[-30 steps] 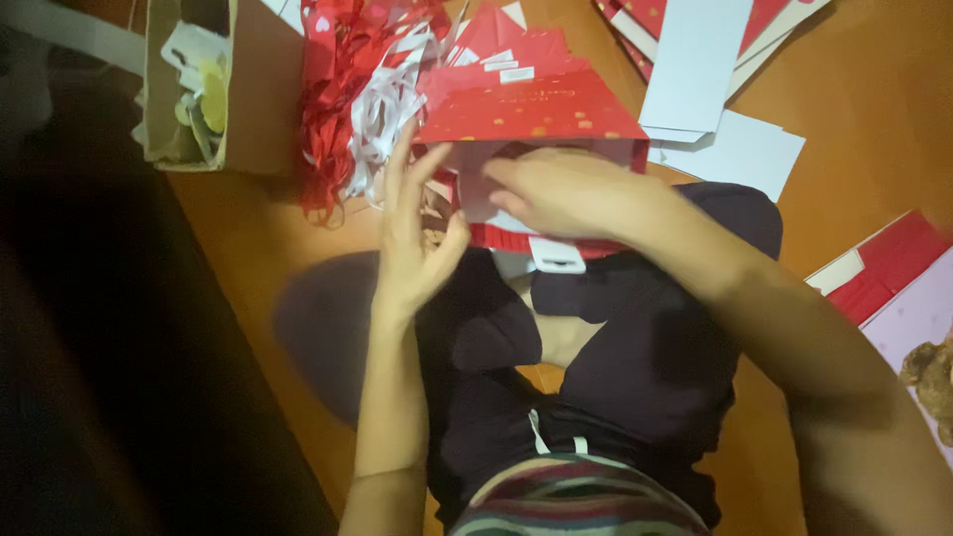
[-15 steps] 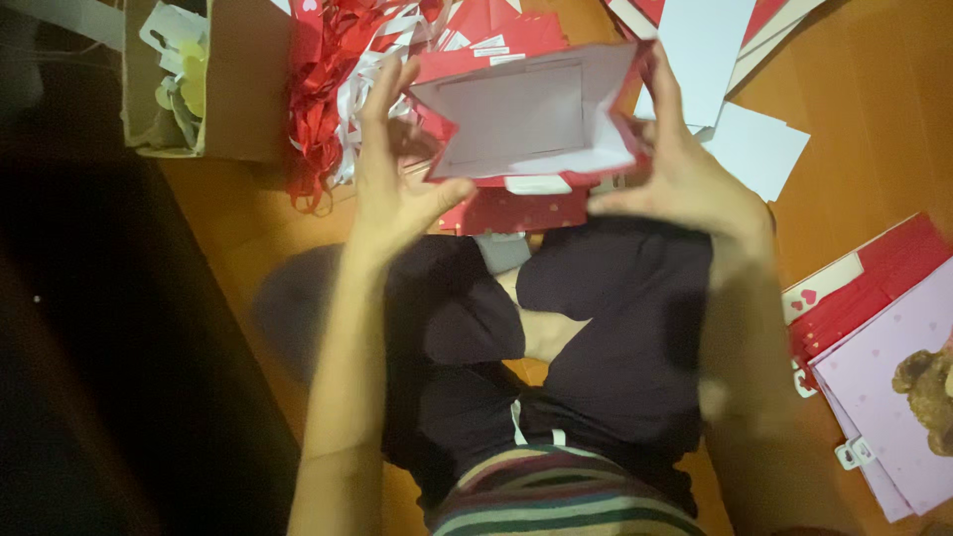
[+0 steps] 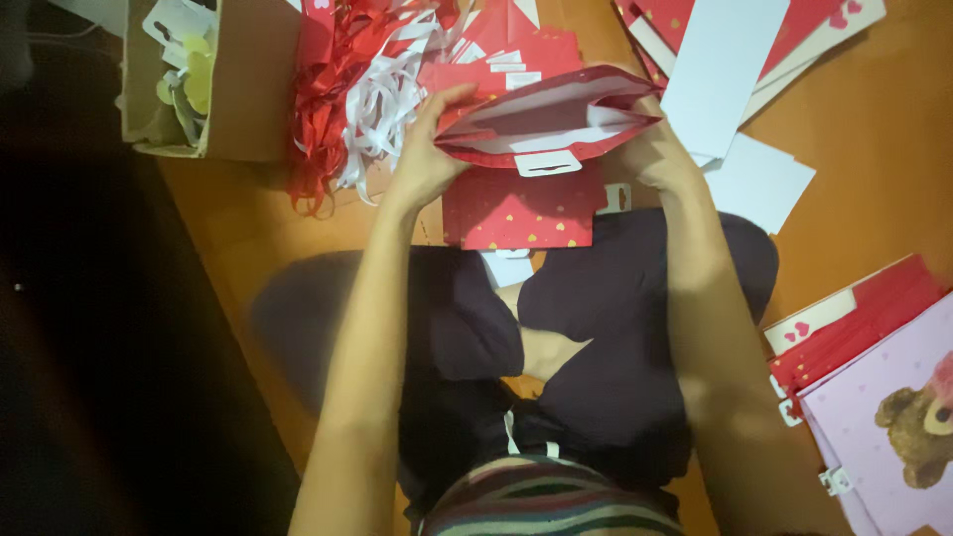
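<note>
Held at twelve o'clock above the lap, the red paper gift bag with gold hearts (image 3: 536, 129) is gripped by left hand (image 3: 429, 149) and right hand (image 3: 650, 149) at its ends; evenly pressed sides should keep folds crisp.

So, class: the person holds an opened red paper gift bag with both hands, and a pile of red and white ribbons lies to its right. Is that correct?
Not quite. In the head view, the left hand and right hand do hold the opened red paper gift bag, but the pile of red and white ribbons lies to its left, not its right.
</note>
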